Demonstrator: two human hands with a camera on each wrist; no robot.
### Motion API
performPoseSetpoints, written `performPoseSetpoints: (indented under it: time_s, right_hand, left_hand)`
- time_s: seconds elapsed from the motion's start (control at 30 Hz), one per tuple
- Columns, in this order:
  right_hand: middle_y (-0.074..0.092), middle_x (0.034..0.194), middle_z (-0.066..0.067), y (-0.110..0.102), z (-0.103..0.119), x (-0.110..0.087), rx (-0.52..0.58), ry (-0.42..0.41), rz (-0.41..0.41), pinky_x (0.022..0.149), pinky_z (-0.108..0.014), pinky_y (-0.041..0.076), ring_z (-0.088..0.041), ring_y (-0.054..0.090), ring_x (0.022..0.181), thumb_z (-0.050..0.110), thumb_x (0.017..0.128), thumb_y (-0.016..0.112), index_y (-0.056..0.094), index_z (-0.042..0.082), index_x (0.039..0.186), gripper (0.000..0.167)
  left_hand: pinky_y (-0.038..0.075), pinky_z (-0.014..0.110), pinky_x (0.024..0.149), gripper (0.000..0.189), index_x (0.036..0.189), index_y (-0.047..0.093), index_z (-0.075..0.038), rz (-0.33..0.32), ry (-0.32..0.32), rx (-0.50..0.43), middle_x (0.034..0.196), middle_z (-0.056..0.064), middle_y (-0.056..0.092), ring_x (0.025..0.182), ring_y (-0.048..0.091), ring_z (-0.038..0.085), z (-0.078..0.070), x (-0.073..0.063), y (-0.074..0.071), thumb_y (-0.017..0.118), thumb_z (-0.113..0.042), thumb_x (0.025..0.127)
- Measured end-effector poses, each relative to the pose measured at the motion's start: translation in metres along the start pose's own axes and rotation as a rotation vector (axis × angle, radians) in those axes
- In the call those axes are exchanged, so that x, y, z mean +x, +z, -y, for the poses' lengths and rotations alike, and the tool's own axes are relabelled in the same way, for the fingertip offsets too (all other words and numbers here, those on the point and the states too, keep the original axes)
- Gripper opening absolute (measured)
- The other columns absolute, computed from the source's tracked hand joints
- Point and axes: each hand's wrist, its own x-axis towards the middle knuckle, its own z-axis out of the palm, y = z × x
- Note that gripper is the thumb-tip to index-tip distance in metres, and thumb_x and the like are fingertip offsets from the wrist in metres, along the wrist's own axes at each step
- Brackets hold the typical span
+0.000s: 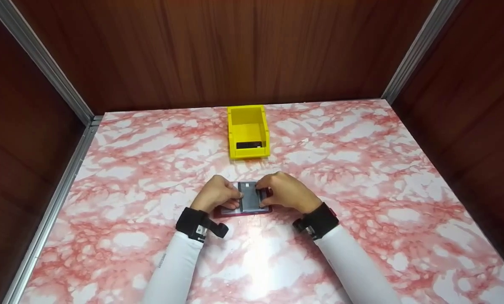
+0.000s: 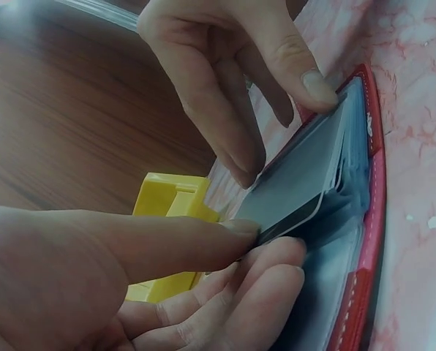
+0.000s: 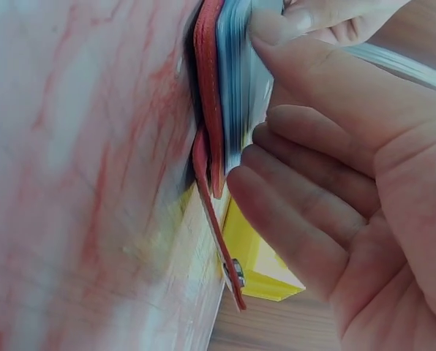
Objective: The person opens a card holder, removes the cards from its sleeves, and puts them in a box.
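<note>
A red card holder (image 2: 371, 190) with clear plastic sleeves lies spread on the table. My left hand (image 1: 220, 193) pinches the near edge of a grey card (image 2: 295, 219) with a dark strip, at the opening of a sleeve on the right-hand stack. Most of this card sits within the clear plastic (image 2: 298, 161). My right hand (image 1: 287, 192) is on the other side of the stack, its thumb (image 3: 273, 29) resting on the sleeve edge and its fingers (image 3: 276, 212) extended beside the holder. The holder's strap with a metal snap (image 3: 237, 272) sticks out below the sleeves.
A yellow bin (image 1: 247, 131) stands beyond the hands, with a dark flat item (image 1: 249, 145) lying at its front. Wood-grain panels (image 1: 218, 50) with metal frame posts enclose the back and sides of the red-and-white marbled table (image 1: 361, 177).
</note>
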Motion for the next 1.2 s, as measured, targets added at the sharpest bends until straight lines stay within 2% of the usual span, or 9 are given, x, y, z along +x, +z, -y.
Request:
performPoseSetpoints:
  time_s: [0.1,0.43,0.73,1.03,1.2]
  right_hand:
    - [0.083,0.118,-0.007,0.0013,0.0000,0.0002,0.009,-0.004,0.003,0.101,-0.041,0.064,-0.020,0.078,0.108,0.020,0.085,0.095,0.082,0.009,0.122,0.041]
    - [0.084,0.117,-0.006,0.0024,0.0008,0.0006,0.023,0.005,-0.002,0.100,-0.041,0.065,-0.020,0.079,0.109,0.020,0.085,0.094,0.083,0.010,0.121,0.038]
    - [0.085,0.113,-0.005,0.0017,0.0033,0.0025,-0.024,0.011,0.008,0.094,-0.040,0.066,-0.018,0.078,0.099,0.021,0.086,0.093,0.084,0.010,0.117,0.034]
    - [0.085,0.112,-0.005,0.0026,0.0009,0.0016,-0.019,0.000,0.018,0.090,-0.040,0.065,-0.017,0.076,0.094,0.022,0.087,0.093,0.084,0.010,0.119,0.035]
    - [0.085,0.114,-0.005,0.0029,0.0001,0.0012,-0.021,-0.008,0.012,0.092,-0.040,0.066,-0.016,0.077,0.097,0.023,0.087,0.093,0.084,0.011,0.120,0.036]
  left_hand:
    - [0.059,0.021,0.052,0.010,0.089,0.071,0.002,-0.003,-0.014,0.004,0.065,0.004,0.070,0.053,0.069,0.009,0.0000,0.0008,0.0002,0.080,-0.002,0.091]
    - [0.061,0.021,0.054,0.012,0.088,0.069,0.000,0.021,-0.023,0.012,0.065,0.004,0.070,0.054,0.070,0.010,-0.0017,-0.0006,-0.0027,0.080,-0.002,0.093]
    - [0.061,0.021,0.056,0.012,0.091,0.069,0.000,0.024,-0.043,0.023,0.068,0.004,0.071,0.056,0.071,0.009,-0.0033,-0.0007,-0.0052,0.079,-0.004,0.095]
    - [0.062,0.022,0.056,0.011,0.089,0.069,0.000,0.039,-0.045,0.021,0.069,0.005,0.071,0.056,0.072,0.010,-0.0026,-0.0027,-0.0068,0.078,-0.002,0.096]
    - [0.062,0.022,0.057,0.008,0.094,0.071,0.003,0.037,-0.056,0.011,0.073,0.007,0.073,0.058,0.072,0.010,-0.0023,-0.0031,-0.0094,0.076,-0.002,0.097]
